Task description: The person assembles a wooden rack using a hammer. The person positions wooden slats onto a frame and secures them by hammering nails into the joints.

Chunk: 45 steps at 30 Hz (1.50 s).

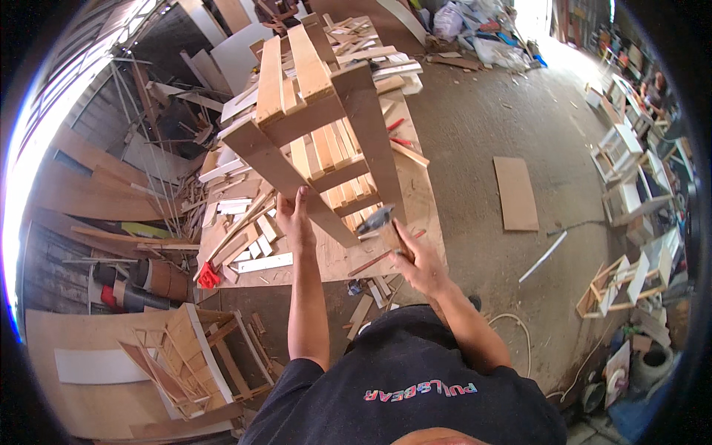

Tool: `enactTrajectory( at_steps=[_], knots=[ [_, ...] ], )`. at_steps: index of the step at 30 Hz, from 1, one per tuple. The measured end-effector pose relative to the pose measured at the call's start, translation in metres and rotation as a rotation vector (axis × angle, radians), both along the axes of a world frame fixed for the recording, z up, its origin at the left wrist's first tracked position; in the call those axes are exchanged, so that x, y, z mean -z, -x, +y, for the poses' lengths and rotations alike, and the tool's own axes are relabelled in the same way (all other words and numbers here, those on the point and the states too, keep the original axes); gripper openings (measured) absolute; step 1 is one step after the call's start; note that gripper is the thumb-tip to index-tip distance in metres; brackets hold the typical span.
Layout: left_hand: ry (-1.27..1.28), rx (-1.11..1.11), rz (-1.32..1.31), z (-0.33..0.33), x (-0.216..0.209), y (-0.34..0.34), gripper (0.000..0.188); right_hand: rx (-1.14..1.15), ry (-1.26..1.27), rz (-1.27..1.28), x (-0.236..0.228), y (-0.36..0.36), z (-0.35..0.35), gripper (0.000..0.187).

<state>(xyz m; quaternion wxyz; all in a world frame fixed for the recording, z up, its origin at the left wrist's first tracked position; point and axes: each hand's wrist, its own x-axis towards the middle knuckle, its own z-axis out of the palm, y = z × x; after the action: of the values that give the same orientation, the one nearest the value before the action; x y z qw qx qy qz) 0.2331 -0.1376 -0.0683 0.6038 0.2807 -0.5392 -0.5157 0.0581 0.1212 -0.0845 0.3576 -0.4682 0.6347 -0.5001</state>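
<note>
A tall wooden shelf frame stands on the workbench before me, with dark brown side boards and pale slatted shelves between them. My left hand grips the edge of its left side board, thumb on the near face; the other fingers are mostly hidden. In my right hand is a hammer, held by its wooden handle. The metal head is close to the lower part of the frame's right side board; whether it touches, I cannot tell.
Loose wood strips cover much of the workbench, with a red cloth-like thing at its near left corner. A brown panel lies on the floor. Wooden furniture frames line the right side. Another person is beyond the bench.
</note>
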Motion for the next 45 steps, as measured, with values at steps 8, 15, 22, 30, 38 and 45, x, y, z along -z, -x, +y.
enactTrajectory(
  at_steps=[8,15,22,30,38,45],
  knots=[
    [0.089,-0.534,-0.181,0.051,-0.005,0.038,0.066,-0.046,-0.014,-0.078,0.028,0.102,0.044,0.059],
    [0.038,-0.718,-0.273,0.161,0.076,0.158,0.052,0.006,-0.047,-0.157,0.027,0.222,0.068,0.052],
    [-0.345,-0.156,-0.239,0.224,0.131,0.235,0.028,0.046,-0.124,-0.166,0.057,0.290,0.045,0.052],
    [-0.413,-0.169,-0.164,0.125,0.124,0.332,0.023,-0.125,-0.206,-0.086,0.070,0.364,-0.066,0.052],
    [-0.377,-0.390,-0.032,0.029,0.125,0.383,0.023,-0.333,-0.378,-0.321,0.037,0.426,-0.221,0.051],
    [-0.301,-1.032,-0.106,0.048,0.101,0.384,0.017,-0.952,-0.504,-0.501,0.015,0.410,-0.338,0.056]
  ],
)
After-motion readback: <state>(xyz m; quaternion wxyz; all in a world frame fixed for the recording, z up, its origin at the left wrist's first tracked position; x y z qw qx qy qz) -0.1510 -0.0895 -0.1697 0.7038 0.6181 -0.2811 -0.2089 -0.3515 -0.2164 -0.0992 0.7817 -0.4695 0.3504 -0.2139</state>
